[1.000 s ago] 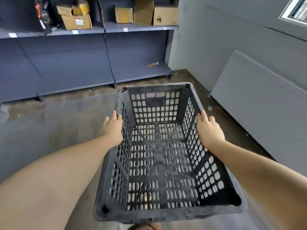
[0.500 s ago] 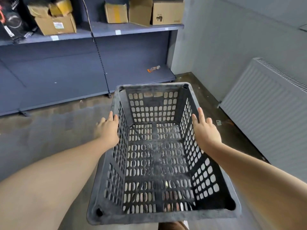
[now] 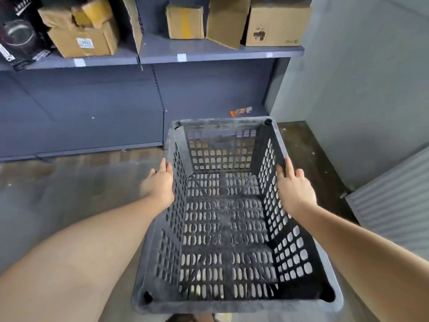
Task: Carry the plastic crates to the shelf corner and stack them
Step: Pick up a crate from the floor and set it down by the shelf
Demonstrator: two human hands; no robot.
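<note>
I hold a black perforated plastic crate [image 3: 227,224] in the air in front of me, open side up and with nothing in it. My left hand [image 3: 159,184] grips its left rim, thumb on top and fingers down the outside. My right hand [image 3: 293,189] grips the right rim, thumb inside the wall and fingers over the edge. The crate's far end points at the floor corner [image 3: 294,140] where the blue-grey shelf unit [image 3: 220,52] meets the grey wall. No other crate is in sight.
Cardboard boxes [image 3: 185,22] stand on the upper shelf. An orange wrapper [image 3: 240,110] lies on the low bottom shelf near the corner. A white panel radiator [image 3: 394,205] lines the wall on the right. Brown floor stretches to the left of the crate.
The shelf and the corner have come closer and moved right in view as I walk forward with the crate. Both hands keep the same hold on the rims.
</note>
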